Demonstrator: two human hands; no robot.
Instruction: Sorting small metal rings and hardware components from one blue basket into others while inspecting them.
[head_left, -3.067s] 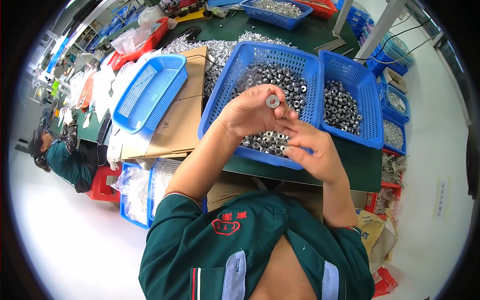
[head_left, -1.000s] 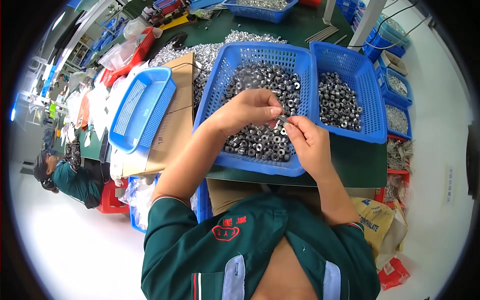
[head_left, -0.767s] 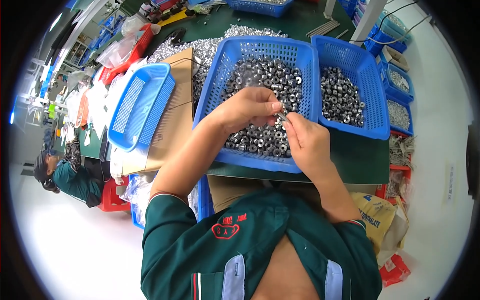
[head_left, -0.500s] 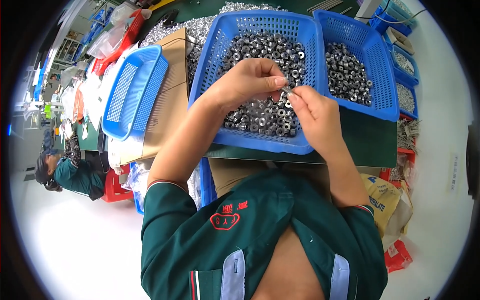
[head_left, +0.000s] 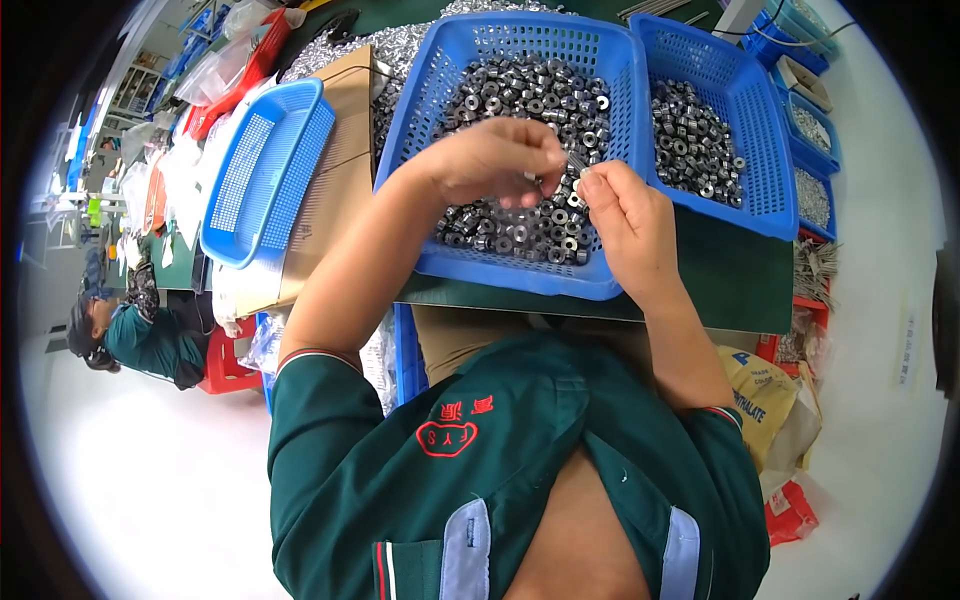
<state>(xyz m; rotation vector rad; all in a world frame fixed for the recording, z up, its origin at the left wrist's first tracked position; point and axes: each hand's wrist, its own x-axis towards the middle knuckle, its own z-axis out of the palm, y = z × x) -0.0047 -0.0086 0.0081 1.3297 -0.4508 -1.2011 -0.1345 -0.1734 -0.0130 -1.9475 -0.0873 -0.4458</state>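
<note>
My right hand [head_left: 632, 222] pinches a thin metal rod [head_left: 576, 162] between thumb and forefinger, its tip pointing up and to the left. Just left of that tip, my left hand [head_left: 500, 162] is curled, its fingers smeared by motion. A small shiny bit shows under its thumb, too blurred to name. Both hands are above a large blue perforated basket [head_left: 398, 165], which holds many short, silvery metal collars [head_left: 525, 95] with holes through their middles.
At the right stands another blue basket [head_left: 770, 190] of similar collars. An unfilled light-blue basket [head_left: 318, 125] rests on cardboard [head_left: 345, 130] at the left. Loose shiny parts [head_left: 340, 55] are heaped behind. A co-worker [head_left: 150, 335] sits far left. A yellow sack [head_left: 755, 395] stands at the right.
My left hand has come off the rod's tip and moved slightly left, its fingers loosening. My right hand keeps hold of the rod in nearly the same place.
</note>
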